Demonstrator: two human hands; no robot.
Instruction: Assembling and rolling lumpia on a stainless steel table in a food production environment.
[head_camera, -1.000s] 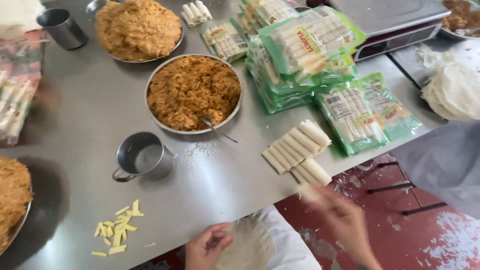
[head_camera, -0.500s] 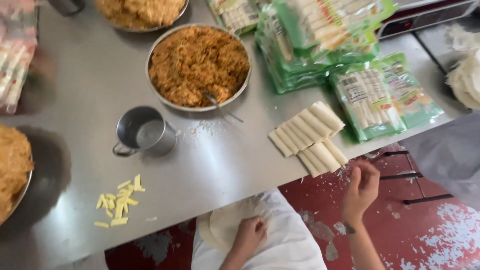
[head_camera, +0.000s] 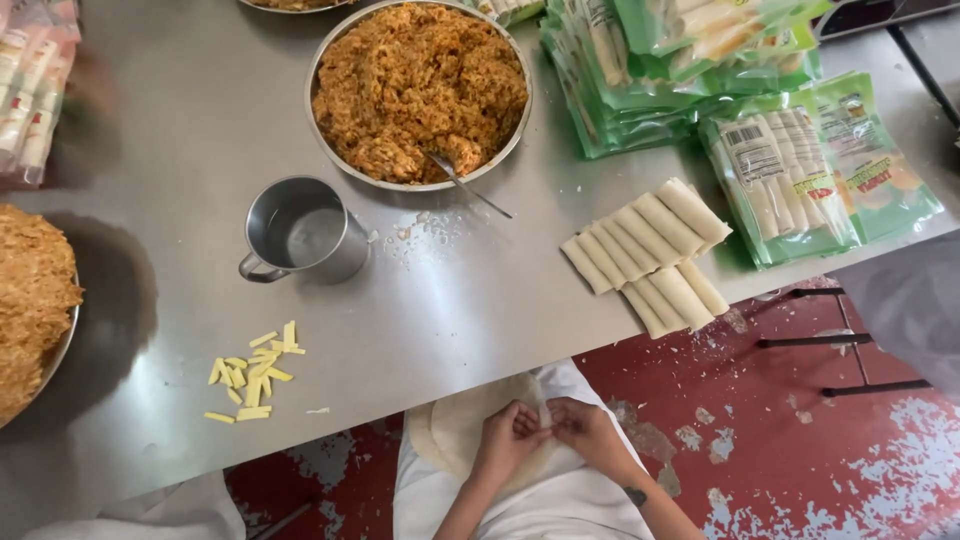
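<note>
Both hands, left hand (head_camera: 510, 440) & right hand (head_camera: 585, 428), met fingertip to fingertip, pinching at a round pale wrapper stack (head_camera: 455, 432) on the lap, just below the desk (head_camera: 480, 300) edge. Rolled spring rolls (head_camera: 650, 255) lay up right w/ a bowl of shredded filling (head_camera: 420, 85) and metal cup (head_camera: 300, 232) beyond.

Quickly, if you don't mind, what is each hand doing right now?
Left hand: fingers curled, pinching the round wrapper on the lap.
Right hand: fingers curled, pinching the same wrapper beside the left.

Bright, even daylight; soft glare on steel surface (head_camera: 480, 300) nr mug (head_camera: 300, 232). Dark shadow left of mug. Sharp centre, slight edge blur.
</note>
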